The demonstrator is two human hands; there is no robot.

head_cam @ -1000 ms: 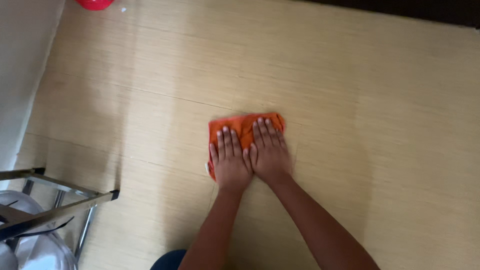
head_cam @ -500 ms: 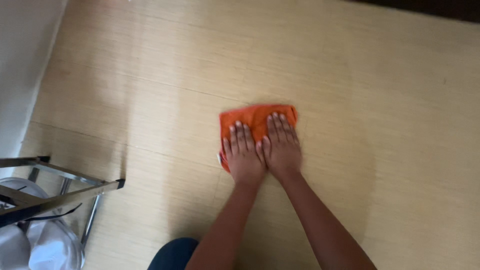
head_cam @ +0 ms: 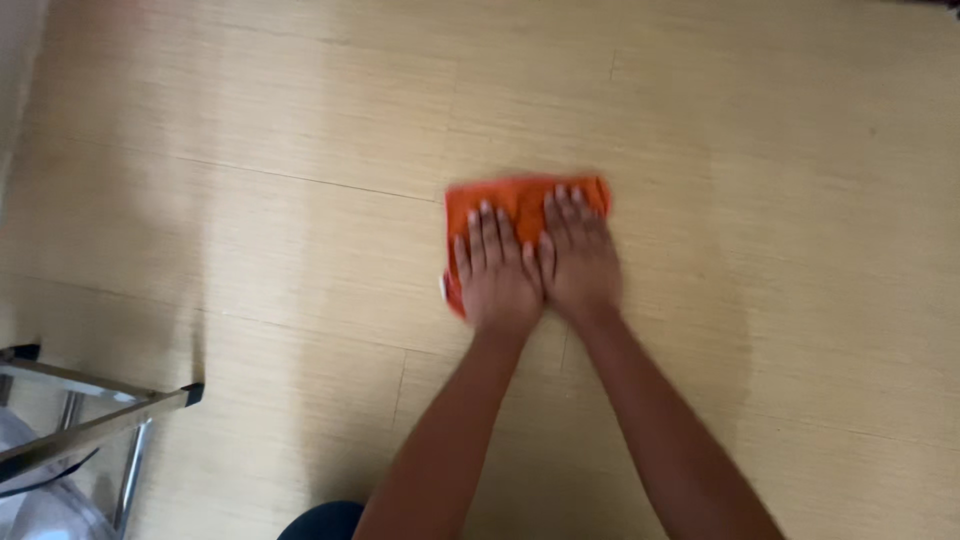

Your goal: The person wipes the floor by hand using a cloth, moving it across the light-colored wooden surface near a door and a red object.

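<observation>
An orange cloth point(head_cam: 510, 203) lies flat on the pale wood-look floor point(head_cam: 250, 120). My left hand point(head_cam: 495, 275) presses down on the cloth's left half with fingers spread. My right hand point(head_cam: 578, 255) lies beside it on the right half, also flat with fingers apart. The two hands touch side by side. Most of the cloth is hidden under them; only its far edge and left side show.
A metal frame with a black-capped bar point(head_cam: 100, 420) stands at the lower left, with something white beneath it point(head_cam: 40, 500). A dark blue shape, likely my knee point(head_cam: 325, 520), shows at the bottom edge. A pale wall strip point(head_cam: 15, 60) runs along the far left.
Both hands and the cloth have slid to the right across the floor. The red object at the top left has left the view.
</observation>
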